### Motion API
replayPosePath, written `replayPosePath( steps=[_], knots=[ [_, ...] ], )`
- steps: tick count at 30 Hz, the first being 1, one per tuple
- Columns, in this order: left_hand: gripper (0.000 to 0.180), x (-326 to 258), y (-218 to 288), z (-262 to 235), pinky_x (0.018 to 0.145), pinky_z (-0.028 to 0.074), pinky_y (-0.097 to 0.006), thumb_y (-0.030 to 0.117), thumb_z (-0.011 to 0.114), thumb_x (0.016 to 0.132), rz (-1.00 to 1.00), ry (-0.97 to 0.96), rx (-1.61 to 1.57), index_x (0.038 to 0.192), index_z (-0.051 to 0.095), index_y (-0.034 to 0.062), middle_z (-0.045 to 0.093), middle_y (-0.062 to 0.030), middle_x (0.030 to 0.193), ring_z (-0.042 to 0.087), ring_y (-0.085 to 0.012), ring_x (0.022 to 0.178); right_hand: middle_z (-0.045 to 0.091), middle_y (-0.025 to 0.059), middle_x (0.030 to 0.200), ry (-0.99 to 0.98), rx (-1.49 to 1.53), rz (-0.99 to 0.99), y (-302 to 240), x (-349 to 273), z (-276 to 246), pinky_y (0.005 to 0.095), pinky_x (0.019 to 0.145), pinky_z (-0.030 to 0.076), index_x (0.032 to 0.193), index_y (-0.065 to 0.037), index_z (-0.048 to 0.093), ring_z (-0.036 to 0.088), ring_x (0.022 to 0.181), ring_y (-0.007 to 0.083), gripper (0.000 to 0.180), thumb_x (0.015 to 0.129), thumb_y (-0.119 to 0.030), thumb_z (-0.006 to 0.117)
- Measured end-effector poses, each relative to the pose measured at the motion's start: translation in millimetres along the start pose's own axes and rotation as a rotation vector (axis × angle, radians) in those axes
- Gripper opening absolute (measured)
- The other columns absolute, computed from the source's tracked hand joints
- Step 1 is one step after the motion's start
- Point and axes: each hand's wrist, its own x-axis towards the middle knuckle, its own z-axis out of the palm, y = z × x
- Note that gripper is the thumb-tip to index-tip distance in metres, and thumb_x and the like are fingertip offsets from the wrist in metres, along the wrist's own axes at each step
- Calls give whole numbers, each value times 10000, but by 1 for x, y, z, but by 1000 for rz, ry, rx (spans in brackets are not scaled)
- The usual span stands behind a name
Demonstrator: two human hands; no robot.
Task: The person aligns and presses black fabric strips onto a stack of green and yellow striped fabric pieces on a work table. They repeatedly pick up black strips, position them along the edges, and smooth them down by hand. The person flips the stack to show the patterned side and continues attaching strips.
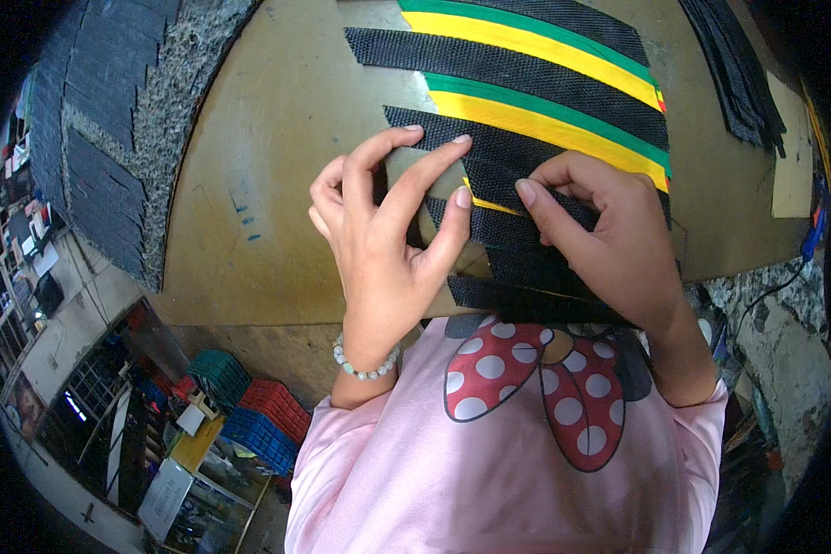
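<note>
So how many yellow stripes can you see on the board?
2. One yellow stripe runs near the top; the second yellow stripe lies below it, above the hands. More may be hidden under the black mesh strips.

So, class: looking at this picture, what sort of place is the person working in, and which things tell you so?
Probably a small workshop for cutting or assembling fabric pieces. Clues: black mesh strips with yellow and green bands laid overlapping on a worn brown workboard, a stack of dark cut pieces at the left, and red and blue plastic crates below.
</note>
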Motion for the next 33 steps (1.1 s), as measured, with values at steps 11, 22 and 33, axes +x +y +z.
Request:
replayPosePath(
  steps=[11,22,33],
  knots=[
    [318,0,-1,1,1005,291,-421,218,715,816,10,3,8,1131,729,263,550,4,1266,410,-283,1114,681,166,766,24,-11,7,-1,2,2,385,610,508,866,-1,666,683,701,322,162,890,-161,663],
    [248,4,8,5,997,292,-409,232,742,813,-57,69,-38,1061,748,225,564,4,1210,423,-266,1123,679,172,763,41,-58,-18,-1,3,3,408,621,516,856,-9,662,679,712,348,165,881,-173,664],
    [244,4,9,7,993,289,-401,226,781,775,-60,102,-33,1018,761,216,571,2,1182,422,-253,1121,687,120,772,18,-126,-10,-2,0,3,249,633,493,899,51,644,664,716,109,141,903,-85,676]
  ],
)
